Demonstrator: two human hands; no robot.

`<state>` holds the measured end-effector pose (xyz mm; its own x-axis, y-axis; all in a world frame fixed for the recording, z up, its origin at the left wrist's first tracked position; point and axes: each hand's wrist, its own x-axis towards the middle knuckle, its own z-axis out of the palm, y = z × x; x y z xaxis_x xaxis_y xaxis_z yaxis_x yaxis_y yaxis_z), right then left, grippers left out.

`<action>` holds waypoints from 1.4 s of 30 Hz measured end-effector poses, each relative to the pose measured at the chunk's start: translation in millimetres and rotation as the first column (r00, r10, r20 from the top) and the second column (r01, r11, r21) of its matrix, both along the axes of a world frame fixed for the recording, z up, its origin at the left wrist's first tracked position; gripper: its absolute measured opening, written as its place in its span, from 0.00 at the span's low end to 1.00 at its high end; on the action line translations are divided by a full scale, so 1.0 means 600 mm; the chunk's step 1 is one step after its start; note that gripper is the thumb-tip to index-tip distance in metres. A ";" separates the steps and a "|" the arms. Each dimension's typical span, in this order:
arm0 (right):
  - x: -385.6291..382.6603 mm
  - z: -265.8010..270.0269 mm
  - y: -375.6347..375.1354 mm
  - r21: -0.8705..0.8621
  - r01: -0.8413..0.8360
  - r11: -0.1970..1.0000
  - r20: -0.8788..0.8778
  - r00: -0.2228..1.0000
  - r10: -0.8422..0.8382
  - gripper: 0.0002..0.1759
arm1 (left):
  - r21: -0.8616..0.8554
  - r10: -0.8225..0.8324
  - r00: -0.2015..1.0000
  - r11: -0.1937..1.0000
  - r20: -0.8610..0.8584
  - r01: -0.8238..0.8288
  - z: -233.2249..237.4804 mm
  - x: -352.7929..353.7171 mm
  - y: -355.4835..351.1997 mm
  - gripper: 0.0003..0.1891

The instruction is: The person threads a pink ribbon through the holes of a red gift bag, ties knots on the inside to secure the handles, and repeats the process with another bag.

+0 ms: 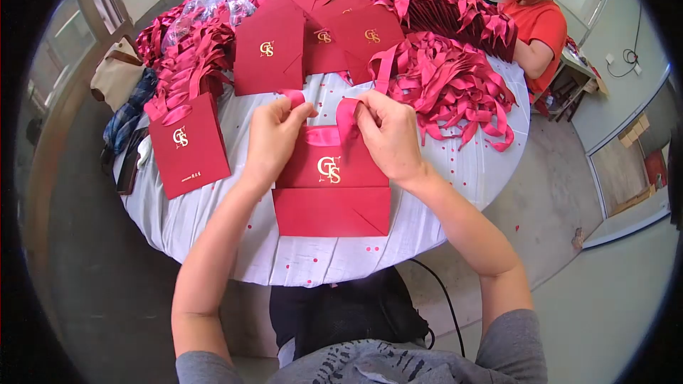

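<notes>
In front of me a dark red paper gift bag (306,169) with a gold monogram lies flat on the table, its lower part folded up toward me. A pink-red satin ribbon (321,136) runs across the bag's upper part. My left hand (279,135) pinches one end of ribbon above the bag's left side. Above the right side, my right hand (388,131) pinches another length, which hangs in a loop below the fingers. Whether both lengths are one ribbon is hidden by the hands.
Loose ribbons (455,92) are heaped at the right. Flat red bags (269,64) lie behind my hands, and a stack with ribbon handles (186,163) stands left. A white cloth (284,259) covers the round table. A person in a red shirt (544,35) sits at the far right.
</notes>
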<state>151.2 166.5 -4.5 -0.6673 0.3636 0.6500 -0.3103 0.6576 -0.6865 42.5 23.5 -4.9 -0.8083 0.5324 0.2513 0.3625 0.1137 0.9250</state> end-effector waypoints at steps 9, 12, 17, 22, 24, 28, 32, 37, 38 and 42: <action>-0.026 -0.051 0.029 -0.268 0.109 0.957 0.367 0.930 -0.003 0.20 | 0.037 0.004 0.974 0.999 0.225 -0.013 -0.064 0.000 -0.002 0.13; -0.034 -0.061 0.037 -0.343 0.137 0.929 0.480 0.876 0.048 0.21 | -0.125 -0.007 1.000 0.992 0.009 0.008 -0.068 -0.010 -0.008 0.14; -0.035 -0.060 0.049 -0.202 0.079 0.976 0.488 0.873 0.030 0.23 | -0.445 -0.030 0.830 0.854 -0.557 -0.268 -0.010 0.034 -0.031 0.12; -0.034 -0.069 0.060 -0.160 0.011 0.987 0.548 0.833 0.080 0.21 | -0.251 -0.283 0.589 0.958 -0.757 0.137 -0.005 0.075 -0.023 0.19; -0.031 -0.058 0.059 -0.210 -0.006 0.978 0.597 0.791 0.133 0.21 | -0.352 -0.467 0.613 0.884 -0.637 0.308 -0.025 0.100 -0.016 0.27; -0.026 -0.044 0.054 -0.317 -0.036 0.948 0.614 0.754 0.233 0.20 | -0.473 -0.615 0.569 0.787 -0.546 0.397 -0.047 0.106 -0.013 0.34; -0.025 -0.031 0.050 -0.294 -0.057 0.954 0.641 0.729 0.241 0.17 | -0.572 -0.674 0.496 0.734 -0.547 0.366 -0.046 0.107 -0.015 0.37; -0.028 -0.044 0.039 -0.131 -0.019 0.991 0.586 0.805 0.093 0.13 | -0.628 -0.712 0.462 0.694 -0.529 0.351 -0.044 0.109 -0.015 0.40; -0.028 -0.047 0.037 -0.138 -0.013 0.990 0.588 0.803 0.093 0.13 | -0.637 -0.717 0.462 0.688 -0.522 0.348 -0.044 0.110 -0.015 0.41; -0.028 -0.049 0.035 -0.061 -0.055 0.997 0.499 0.863 0.078 0.12 | -0.658 -0.730 0.445 0.673 -0.519 0.337 -0.042 0.110 -0.015 0.44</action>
